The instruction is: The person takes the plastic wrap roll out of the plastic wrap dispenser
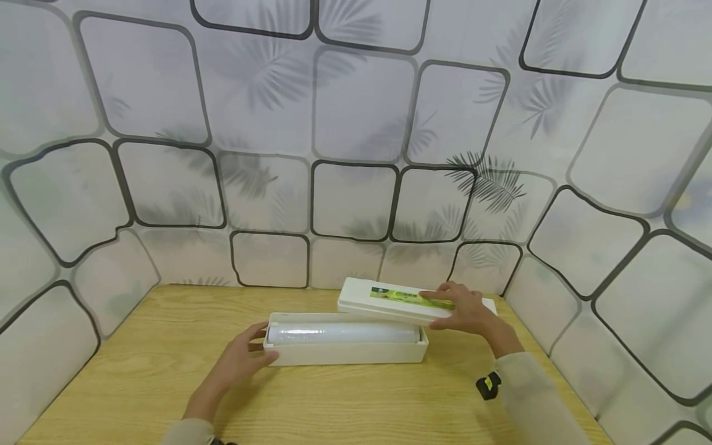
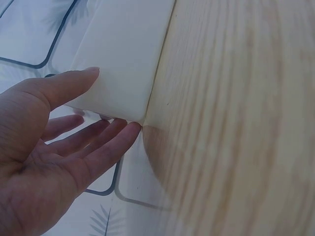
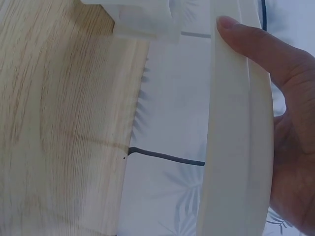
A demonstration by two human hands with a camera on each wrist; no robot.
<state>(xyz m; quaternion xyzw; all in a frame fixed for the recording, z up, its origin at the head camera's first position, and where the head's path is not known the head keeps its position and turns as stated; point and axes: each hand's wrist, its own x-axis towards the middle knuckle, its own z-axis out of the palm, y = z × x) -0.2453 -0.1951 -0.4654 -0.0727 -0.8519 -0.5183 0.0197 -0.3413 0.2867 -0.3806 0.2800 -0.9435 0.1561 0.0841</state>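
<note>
Pale sleeves (image 1: 539, 398), foremost. Right hand (image 1: 470, 310): gripping white lid (image 1: 357, 295), slanted down rightward at right rear of open box (image 1: 347, 354). Left hand (image 1: 238, 361): holding box's left end; box on table (image 1: 133, 371), long axis left-to-right.

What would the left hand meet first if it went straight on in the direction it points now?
The box, at its left end. The left hand seems to touch it there, though exact contact of each finger is hard to judge.

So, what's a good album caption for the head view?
Right grip holds a labelled white lid; left grip touches the open box with a shiny roll inside.
</note>
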